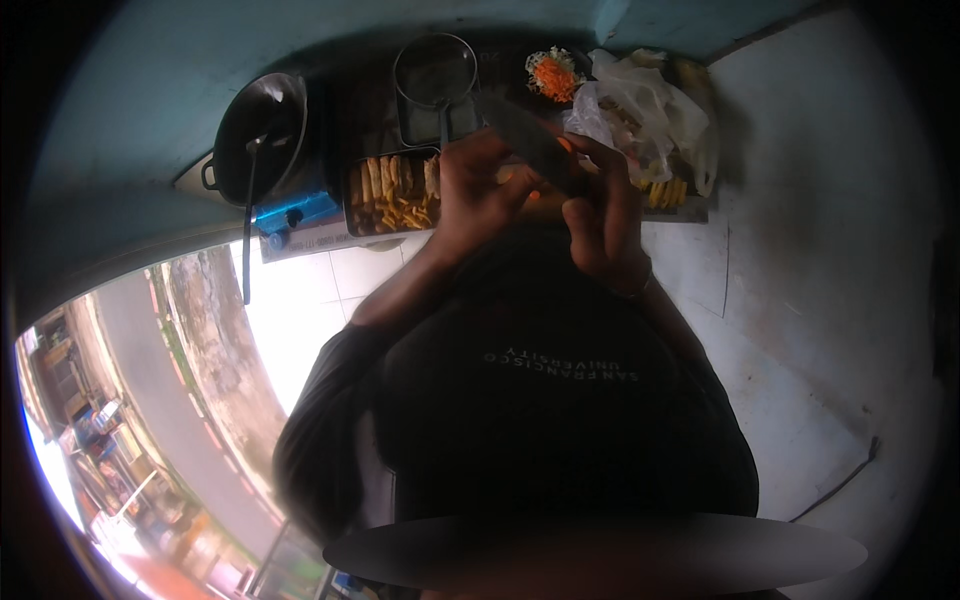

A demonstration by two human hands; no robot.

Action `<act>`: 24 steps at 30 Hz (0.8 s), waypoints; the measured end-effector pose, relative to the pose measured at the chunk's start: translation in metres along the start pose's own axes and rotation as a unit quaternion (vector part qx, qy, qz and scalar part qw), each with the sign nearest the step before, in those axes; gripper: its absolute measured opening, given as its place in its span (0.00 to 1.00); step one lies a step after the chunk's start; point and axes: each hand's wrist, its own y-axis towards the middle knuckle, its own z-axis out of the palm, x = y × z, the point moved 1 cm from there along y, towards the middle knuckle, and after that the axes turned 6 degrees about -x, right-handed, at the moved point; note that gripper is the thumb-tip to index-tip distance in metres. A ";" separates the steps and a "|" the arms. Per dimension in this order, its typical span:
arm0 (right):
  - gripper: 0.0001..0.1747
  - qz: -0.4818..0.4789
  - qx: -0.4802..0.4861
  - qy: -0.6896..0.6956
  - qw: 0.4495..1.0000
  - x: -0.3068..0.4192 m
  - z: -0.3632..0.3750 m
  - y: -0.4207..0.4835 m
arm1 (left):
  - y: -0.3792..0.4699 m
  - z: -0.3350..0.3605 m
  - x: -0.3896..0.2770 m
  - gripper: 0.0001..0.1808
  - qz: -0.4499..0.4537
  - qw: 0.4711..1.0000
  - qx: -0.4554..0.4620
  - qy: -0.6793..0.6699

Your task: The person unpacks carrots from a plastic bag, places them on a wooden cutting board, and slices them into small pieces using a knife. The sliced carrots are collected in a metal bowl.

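A broad dark-bladed knife point(529, 139) slants across the space between my hands. My right hand point(611, 217) is closed around its handle end, which the fingers mostly cover. My left hand point(480, 191) is beside the blade with its fingers bent inward; shadow hides whether they pinch anything. Bright orange bits point(535, 195), apparently carrot, show near the fingertips, and another orange piece point(565, 144) shows at the blade by my right fingers. Beyond the knife lies a heap of shredded orange and pale vegetables point(555, 75).
At left a wok point(259, 142) with a long-handled ladle point(250, 225) stands by a blue stove point(296, 212). A tray point(346, 199) holds fried rolls and yellow strips. Behind is a round strainer point(436, 71). Plastic bags point(652, 112) and yellow pieces point(664, 193) are at right.
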 end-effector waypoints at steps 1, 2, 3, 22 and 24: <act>0.30 -0.020 -0.011 -0.010 1.000 0.001 0.002 0.001 | -0.002 0.002 0.001 0.09 0.003 1.000 -0.013 -0.007; 0.31 -0.041 -0.021 -0.020 0.999 0.001 0.004 0.002 | -0.003 0.002 0.002 0.09 0.002 1.000 -0.027 -0.008; 0.31 -0.062 -0.032 -0.030 0.997 0.001 0.006 0.003 | -0.004 0.000 0.003 0.08 0.015 1.000 -0.026 0.001; 0.27 -0.075 -0.025 -0.015 0.997 -0.005 0.011 0.008 | 0.003 -0.016 0.012 0.08 0.009 0.999 0.040 0.024; 0.29 -0.046 0.005 0.077 0.996 -0.004 0.012 0.012 | 0.005 -0.018 0.013 0.08 0.005 0.999 0.044 0.025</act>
